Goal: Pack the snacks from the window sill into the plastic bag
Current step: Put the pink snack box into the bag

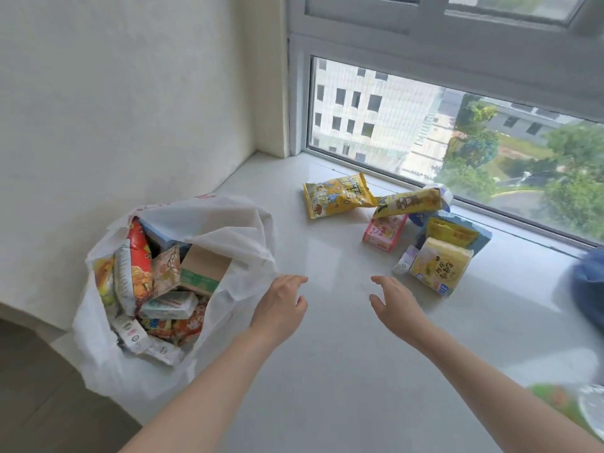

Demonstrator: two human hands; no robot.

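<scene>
A white plastic bag (225,237) stands open on the left of the white window sill (327,338), holding several snack packets and a cardboard box. My left hand (281,305) hovers open at the bag's right rim, close to the plastic. My right hand (397,305) is open and empty over the sill. On the sill by the window lie a yellow chip bag (338,196), a second yellow packet (408,202), a pink box (384,235) and a pale yellow packet (438,266) leaning on a blue box (480,237).
The window glass (457,142) and its frame run along the sill's far edge. A blue object (588,289) sits at the right edge, and a green and clear item (575,407) at the bottom right. A white wall (130,109) rises behind the bag.
</scene>
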